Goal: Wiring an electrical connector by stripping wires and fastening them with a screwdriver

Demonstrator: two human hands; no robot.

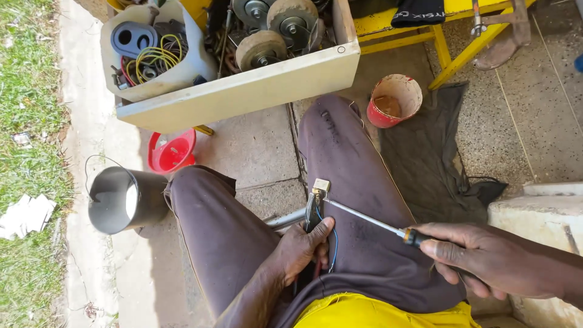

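Seated, legs in dark trousers (358, 182) filling the middle of the frame. Left hand (303, 246) at centre bottom, fingers (320, 229) clamped around a small fitting (320, 186) with a pale square block on top, held against the thigh, blue wire (334, 243) trailing down from it past the thumb. Right hand (480, 255) at lower right, fingers closed on the handle of a screwdriver (364, 218), shaft running up and left, tip touching the fitting just above the left thumb. A grey tube (285, 218) sticking out left of the left hand.

Upper left: cream box (243, 91) (tilted) packed with grinding wheels (261, 48), yellow wire coils (155, 58) and a blue-grey plastic part. Below it, a red tub (172, 152) and a dark metal can (124, 199) at left. Red cup (395, 100) with pale inside at upper centre, beside a dark cloth (425, 152) on the floor. Yellow frame (449, 42) along the top right. Grass (27, 91) down the left edge. No readable labels on the containers.
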